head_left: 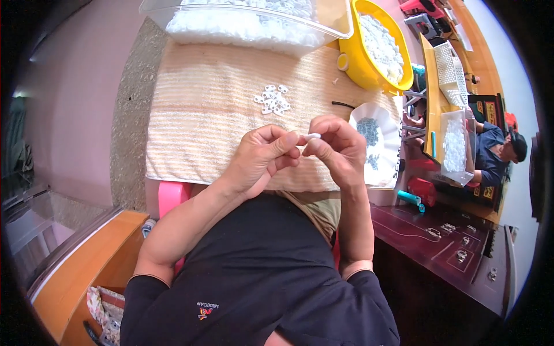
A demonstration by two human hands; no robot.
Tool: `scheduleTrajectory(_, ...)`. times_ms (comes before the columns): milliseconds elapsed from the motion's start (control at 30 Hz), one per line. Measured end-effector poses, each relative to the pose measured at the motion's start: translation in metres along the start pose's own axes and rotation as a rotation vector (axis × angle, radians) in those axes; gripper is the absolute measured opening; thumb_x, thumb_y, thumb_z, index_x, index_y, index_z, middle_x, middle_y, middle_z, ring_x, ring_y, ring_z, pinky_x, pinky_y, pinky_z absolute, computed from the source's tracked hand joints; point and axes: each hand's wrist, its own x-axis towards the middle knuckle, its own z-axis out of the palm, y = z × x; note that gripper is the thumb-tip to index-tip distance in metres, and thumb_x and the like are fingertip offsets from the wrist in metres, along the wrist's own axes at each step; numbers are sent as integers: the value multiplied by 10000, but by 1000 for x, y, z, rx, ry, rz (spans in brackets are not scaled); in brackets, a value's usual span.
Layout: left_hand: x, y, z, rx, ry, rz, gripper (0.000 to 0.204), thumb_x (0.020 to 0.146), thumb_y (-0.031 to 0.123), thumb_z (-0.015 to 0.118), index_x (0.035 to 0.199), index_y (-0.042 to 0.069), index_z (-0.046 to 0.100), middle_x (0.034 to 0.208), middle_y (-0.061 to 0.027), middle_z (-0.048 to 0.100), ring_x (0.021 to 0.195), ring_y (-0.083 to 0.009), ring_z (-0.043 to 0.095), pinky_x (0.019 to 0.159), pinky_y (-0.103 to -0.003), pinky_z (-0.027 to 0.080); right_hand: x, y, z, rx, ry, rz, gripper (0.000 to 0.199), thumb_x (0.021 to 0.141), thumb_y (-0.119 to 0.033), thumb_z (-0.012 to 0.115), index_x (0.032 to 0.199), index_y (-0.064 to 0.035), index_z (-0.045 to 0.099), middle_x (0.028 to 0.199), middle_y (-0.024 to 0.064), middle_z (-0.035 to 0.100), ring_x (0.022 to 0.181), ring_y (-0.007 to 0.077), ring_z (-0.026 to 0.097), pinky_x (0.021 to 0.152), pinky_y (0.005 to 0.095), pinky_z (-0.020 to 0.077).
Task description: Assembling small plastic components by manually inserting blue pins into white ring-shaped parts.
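Observation:
In front of my chest, both hands meet over the near part of a striped towel (196,115). Between the right thumb and fingertips my right hand (341,151) pinches a small white plastic piece (313,136). Close against its left end, my left hand (266,151) is closed in a pinch; whatever lies between those fingertips is too small to make out. Beyond my hands lies a loose pile of small white plastic pieces with holes (272,101). Beside my right hand a white fluted dish (390,128) holds many tiny dark metal-looking parts (368,131).
A clear plastic bin (242,37) full of white pieces stands at the far edge. Right of it is a yellow tub (346,43) of similar pieces. A thin black stick (343,105) lies near the dish. Another person (493,153) sits at the right behind a clear box (459,147).

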Motion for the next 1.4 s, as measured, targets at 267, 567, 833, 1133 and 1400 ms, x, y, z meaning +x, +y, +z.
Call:
scheduleTrajectory(267, -2, 0, 1, 22, 12, -16, 96, 897, 127, 667, 897, 39, 631, 989, -101, 673, 764, -89, 631, 717, -243, 552, 35, -60, -51, -726, 537, -455, 114, 849, -43, 706, 943, 15, 678, 718, -7, 619, 627, 38, 542, 565, 170, 425)
scheduleTrajectory(567, -2, 2, 5, 61, 29, -22, 92, 895, 118, 667, 907, 35, 631, 954, -76, 678, 763, -82, 627, 702, -240, 546, 74, -60, -106, -1058, 582, -425, 229, 838, -129, 724, 1033, -16, 687, 881, 92, 695, 658, 119, 630, 600, 242, 501)
scheduleTrajectory(833, -3, 0, 4, 47, 43, -7, 112, 893, 135, 675, 917, 36, 628, 921, -55, 675, 745, -80, 617, 686, -237, 534, 55, -7, -38, -922, 57, -158, 164, 829, 14, 676, 993, 4, 679, 835, 35, 652, 661, 74, 575, 595, 219, 468)
scheduleTrajectory(1133, -4, 0, 6, 80, 62, -6, 111, 897, 149, 672, 910, 48, 629, 891, -38, 671, 747, -73, 607, 683, -232, 520, 71, 10, -12, -1032, -83, -194, 172, 810, -85, 652, 969, -33, 690, 895, 148, 669, 824, 327, 652, 717, 382, 505)
scheduleTrajectory(1400, -3, 0, 6, 64, 64, -2, 75, 903, 112, 652, 879, 56, 608, 982, -92, 677, 742, -77, 627, 685, -240, 550, 90, 12, 4, -1253, -152, -199, 200, 842, -167, 631, 980, -38, 696, 908, 147, 651, 817, 337, 641, 715, 408, 491)
